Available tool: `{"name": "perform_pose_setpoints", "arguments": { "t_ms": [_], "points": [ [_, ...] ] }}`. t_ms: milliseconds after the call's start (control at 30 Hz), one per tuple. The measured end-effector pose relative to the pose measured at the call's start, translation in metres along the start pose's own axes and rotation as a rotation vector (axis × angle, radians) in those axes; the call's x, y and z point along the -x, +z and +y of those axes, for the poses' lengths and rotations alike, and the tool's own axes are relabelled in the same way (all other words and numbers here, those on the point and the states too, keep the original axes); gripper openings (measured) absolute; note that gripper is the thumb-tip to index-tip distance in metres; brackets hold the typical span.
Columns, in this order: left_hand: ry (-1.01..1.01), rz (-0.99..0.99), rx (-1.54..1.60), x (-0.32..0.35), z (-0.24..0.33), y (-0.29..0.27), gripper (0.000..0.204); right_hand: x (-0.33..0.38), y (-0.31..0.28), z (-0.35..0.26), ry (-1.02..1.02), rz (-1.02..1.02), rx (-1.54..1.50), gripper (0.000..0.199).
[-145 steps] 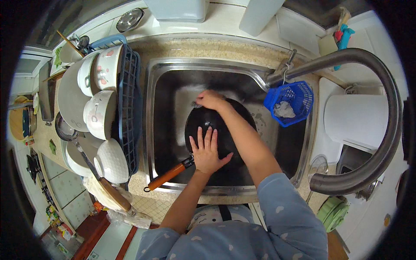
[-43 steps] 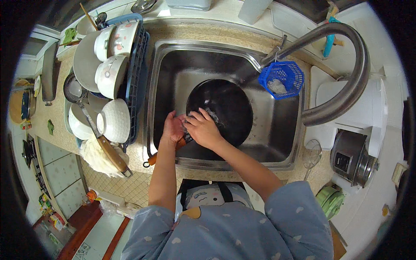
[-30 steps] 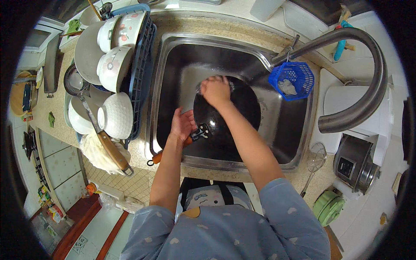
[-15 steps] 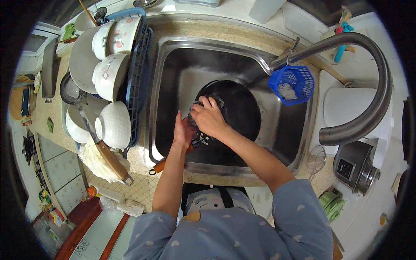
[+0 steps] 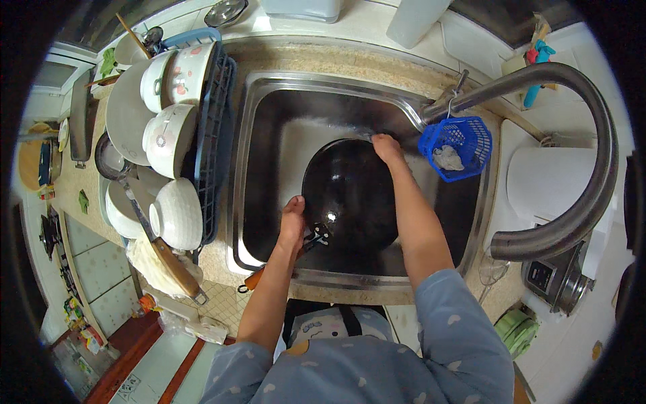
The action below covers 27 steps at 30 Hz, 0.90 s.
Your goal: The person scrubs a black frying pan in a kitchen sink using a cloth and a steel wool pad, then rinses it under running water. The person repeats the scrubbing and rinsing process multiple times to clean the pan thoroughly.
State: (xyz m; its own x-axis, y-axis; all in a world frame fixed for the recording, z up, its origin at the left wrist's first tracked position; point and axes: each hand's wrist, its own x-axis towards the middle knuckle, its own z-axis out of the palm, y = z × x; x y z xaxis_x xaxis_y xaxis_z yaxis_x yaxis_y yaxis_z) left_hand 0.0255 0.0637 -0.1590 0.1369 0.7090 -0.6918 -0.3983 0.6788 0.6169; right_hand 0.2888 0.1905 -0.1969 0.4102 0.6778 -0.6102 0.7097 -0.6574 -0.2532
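A black wok (image 5: pixel 350 195) lies in the steel sink (image 5: pixel 266 135), its wooden handle (image 5: pixel 254 278) sticking out over the front edge. My left hand (image 5: pixel 293 219) grips the wok's near rim where the handle joins. My right hand (image 5: pixel 387 148) reaches across to the wok's far rim, fingers curled down on it; I cannot see what, if anything, is under them.
A blue dish rack (image 5: pixel 212 135) with several white bowls and plates stands left of the sink. A blue basket (image 5: pixel 456 147) hangs from the curved grey faucet (image 5: pixel 572 168). A knife with a wooden handle (image 5: pixel 168 259) lies at the rack's front.
My right hand has gone from the wok's near left side to its far rim. My left hand stays at the handle joint.
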Motion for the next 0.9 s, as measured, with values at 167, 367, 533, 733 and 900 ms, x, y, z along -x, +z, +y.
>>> {"name": "perform_pose_setpoints", "arguments": {
  "t_ms": [167,367,533,733,900],
  "points": [
    [-0.035,0.023,0.018,-0.001,0.0,0.0,0.018,-0.031,0.036,0.095,0.0,-0.008,-0.236,0.05],
    [0.016,0.082,-0.014,0.012,0.016,0.014,0.02,0.003,0.068,0.16,0.46,-0.106,-1.073,0.05],
    [0.002,0.011,0.08,0.001,0.01,0.009,0.017,0.042,0.112,0.226,0.434,-0.009,-1.354,0.05],
    [0.039,0.069,-0.056,-0.02,0.002,-0.005,0.023,0.138,0.101,0.168,0.767,-0.168,-1.604,0.045],
    [0.28,0.151,-0.355,-0.024,-0.009,-0.003,0.041,0.149,0.051,0.119,0.718,-0.159,-1.694,0.048]
  ]
}}
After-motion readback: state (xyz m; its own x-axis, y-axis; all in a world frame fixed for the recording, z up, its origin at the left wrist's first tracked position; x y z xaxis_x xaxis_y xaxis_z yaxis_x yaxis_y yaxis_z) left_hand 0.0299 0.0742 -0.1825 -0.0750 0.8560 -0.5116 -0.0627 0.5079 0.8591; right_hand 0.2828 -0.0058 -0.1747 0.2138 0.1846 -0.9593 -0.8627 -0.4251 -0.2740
